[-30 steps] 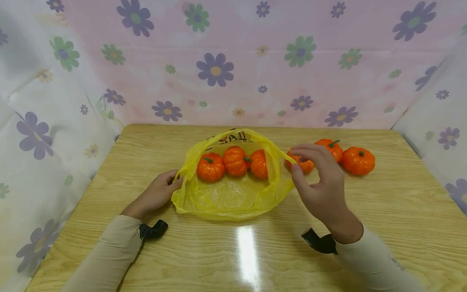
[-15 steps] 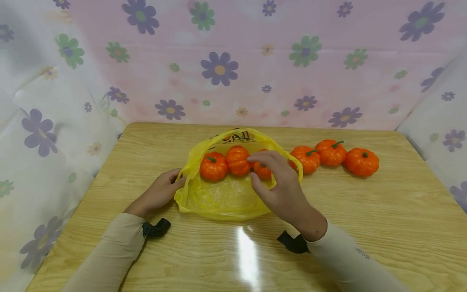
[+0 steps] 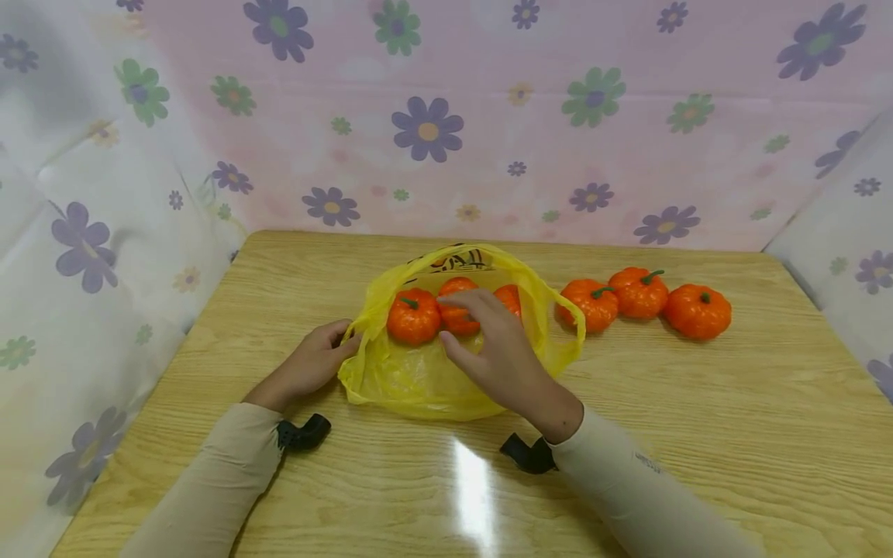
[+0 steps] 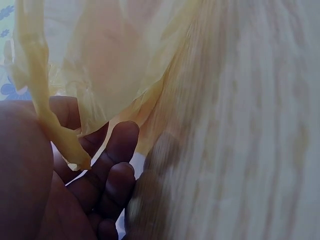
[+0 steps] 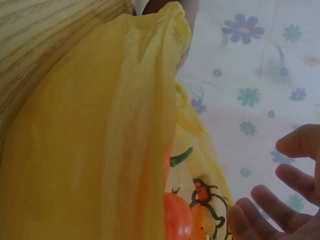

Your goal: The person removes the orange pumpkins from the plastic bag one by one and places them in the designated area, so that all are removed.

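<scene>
Yellow bag (image 3: 418,407): our left hand (image 3: 315,360) grips it, best steadily; right of that grip, our loose, empty right hand (image 3: 498,353) overhangs pumpkins (image 3: 414,319).

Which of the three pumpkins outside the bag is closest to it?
The leftmost loose pumpkin, just beside the yellow bag in the head view; the middle loose pumpkin and rightmost loose pumpkin both sit farther right.
</scene>
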Demonstrator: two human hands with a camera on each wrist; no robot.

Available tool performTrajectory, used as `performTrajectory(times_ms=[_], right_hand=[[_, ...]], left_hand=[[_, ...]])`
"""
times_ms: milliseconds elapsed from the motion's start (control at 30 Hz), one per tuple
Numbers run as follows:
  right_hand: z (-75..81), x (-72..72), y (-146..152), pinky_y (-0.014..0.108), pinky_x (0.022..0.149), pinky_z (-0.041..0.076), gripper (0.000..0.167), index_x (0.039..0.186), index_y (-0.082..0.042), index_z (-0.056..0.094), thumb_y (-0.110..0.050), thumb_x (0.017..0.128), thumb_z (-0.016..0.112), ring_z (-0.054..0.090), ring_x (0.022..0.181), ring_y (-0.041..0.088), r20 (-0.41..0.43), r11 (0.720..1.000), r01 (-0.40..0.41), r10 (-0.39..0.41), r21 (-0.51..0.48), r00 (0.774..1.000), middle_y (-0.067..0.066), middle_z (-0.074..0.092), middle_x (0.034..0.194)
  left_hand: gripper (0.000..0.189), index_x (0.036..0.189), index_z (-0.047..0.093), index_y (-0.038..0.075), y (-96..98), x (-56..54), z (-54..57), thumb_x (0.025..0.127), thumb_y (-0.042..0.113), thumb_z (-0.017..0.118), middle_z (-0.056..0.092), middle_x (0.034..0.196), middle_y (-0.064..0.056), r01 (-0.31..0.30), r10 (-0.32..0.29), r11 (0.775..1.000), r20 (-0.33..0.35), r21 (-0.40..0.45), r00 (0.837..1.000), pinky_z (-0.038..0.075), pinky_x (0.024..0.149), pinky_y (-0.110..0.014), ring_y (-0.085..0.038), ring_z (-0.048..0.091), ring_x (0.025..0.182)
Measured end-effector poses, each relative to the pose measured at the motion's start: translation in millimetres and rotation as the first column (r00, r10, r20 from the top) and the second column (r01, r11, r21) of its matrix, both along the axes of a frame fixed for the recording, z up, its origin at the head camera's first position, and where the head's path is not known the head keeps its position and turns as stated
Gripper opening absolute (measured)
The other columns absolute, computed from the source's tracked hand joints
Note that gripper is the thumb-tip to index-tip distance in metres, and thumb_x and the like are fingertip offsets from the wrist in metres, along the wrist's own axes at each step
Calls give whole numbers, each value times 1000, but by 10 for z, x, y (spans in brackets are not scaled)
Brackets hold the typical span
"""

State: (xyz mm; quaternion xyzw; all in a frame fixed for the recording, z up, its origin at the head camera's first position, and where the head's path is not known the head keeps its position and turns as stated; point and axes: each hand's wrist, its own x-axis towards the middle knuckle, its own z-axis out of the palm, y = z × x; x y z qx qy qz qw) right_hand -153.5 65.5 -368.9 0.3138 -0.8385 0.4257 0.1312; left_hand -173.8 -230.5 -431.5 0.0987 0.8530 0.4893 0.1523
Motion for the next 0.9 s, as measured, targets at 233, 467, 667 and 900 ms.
performTrajectory(times_ms=[233,467,667,900], right_hand=[[-3,-69,-148,45,104,48,45,134,-12,59,-16,92,73,54,126,22,91,1000,11,-13,27,996,5,58,135],[-17,-137,-264,48,100,50,45,136,-10,58,-17,94,71,57,121,27,193,1000,4,-4,1,981,7,59,136],[-77,-196,-302,35,70,53,47,139,-8,55,-19,96,69,60,86,22,260,1000,-4,4,0,966,12,61,128],[-155,-244,-302,26,64,54,57,148,-12,48,-19,96,69,65,80,18,342,999,-13,-6,53,940,8,51,146]], left_hand=[[33,124,60,11,-8,-10,-20,108,35,46,64,109,-9,-18,18,1000,3,15,1000,54,78,-30,-18,63,92],[30,118,61,12,-12,-14,-25,107,37,46,64,103,-8,-9,9,1000,3,13,1000,54,78,-33,-21,63,91],[31,115,61,10,-10,-13,-37,107,37,47,63,101,-9,-7,7,1000,-10,12,1000,53,76,-32,-20,62,89],[29,116,61,13,-9,-15,-50,107,37,47,64,105,-7,-23,23,1000,-1,6,1000,53,79,-33,-20,63,93]])
